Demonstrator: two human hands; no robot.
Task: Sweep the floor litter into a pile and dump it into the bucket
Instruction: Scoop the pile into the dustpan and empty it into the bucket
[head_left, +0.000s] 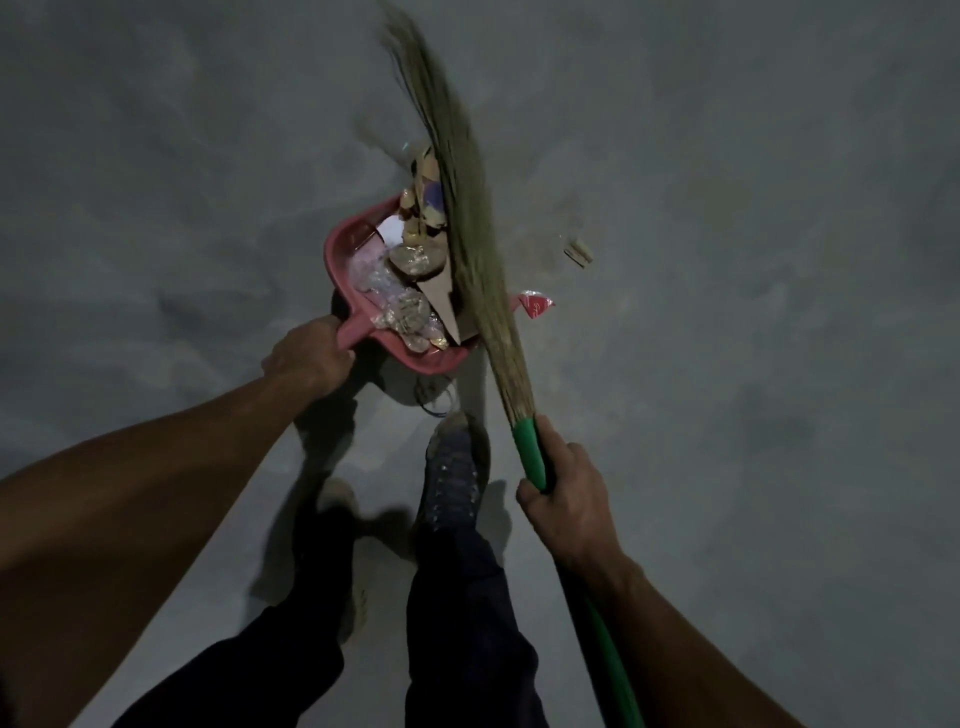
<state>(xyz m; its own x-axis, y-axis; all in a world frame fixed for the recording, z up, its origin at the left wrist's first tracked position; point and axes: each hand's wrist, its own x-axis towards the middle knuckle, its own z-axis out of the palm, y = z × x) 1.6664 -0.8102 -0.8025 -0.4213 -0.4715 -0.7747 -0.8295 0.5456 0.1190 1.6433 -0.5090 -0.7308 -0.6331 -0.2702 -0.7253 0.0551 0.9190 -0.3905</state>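
Crumpled paper and wrapper litter (410, 291), light and loose, fills the pink plastic dustpan (343, 260) my left grip (306, 358) clamps by its handle, right grip (571, 493) wrapped round the green-handled grass broom (530, 447).

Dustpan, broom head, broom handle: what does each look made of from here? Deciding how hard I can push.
Dustpan: probably moulded plastic; uniform pink-red, smooth raised rim, thin wall.
Broom head: looks like dried grass or a similar plant fibre; fine tan-green strands fanning out, blurred by motion.
Broom handle: green, smooth and slightly glossy, likely plastic or a plastic sleeve; the core is hidden.
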